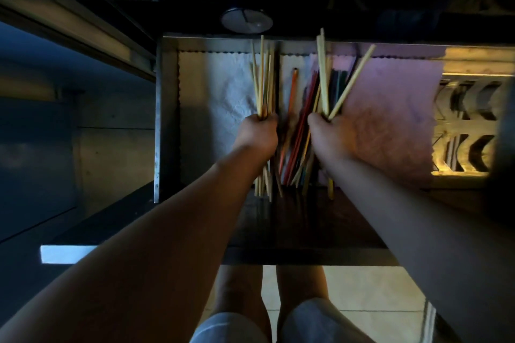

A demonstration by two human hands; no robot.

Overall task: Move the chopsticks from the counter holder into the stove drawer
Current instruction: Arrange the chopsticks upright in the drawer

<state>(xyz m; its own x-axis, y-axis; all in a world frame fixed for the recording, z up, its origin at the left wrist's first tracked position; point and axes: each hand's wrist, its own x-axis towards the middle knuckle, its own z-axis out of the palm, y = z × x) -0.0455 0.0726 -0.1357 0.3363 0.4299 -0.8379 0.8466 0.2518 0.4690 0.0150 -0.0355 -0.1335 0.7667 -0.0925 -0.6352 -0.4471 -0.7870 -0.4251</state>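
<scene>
The chopsticks are split between two fists over the open drawer (pixel 167 108): the left hand (pixel 257 131) is clamped around a pale wooden bundle (pixel 263 78), and the right hand (pixel 328 133) is closed on another pale bundle (pixel 324 72) that fans apart toward the drawer's back edge. Between the hands, coloured chopsticks (pixel 295 131) in red, orange and darker tones lie in the drawer's middle; their near ends are lost in shadow. White paper lining (pixel 217 86) covers the drawer's left half, pink lining (pixel 390 120) the right. Above the back edge, a round dark-rimmed object (pixel 246 19) is too dim to identify. The room is dark; pale floor tiles (pixel 362 292) and the person's knees (pixel 312 320) show below.
</scene>
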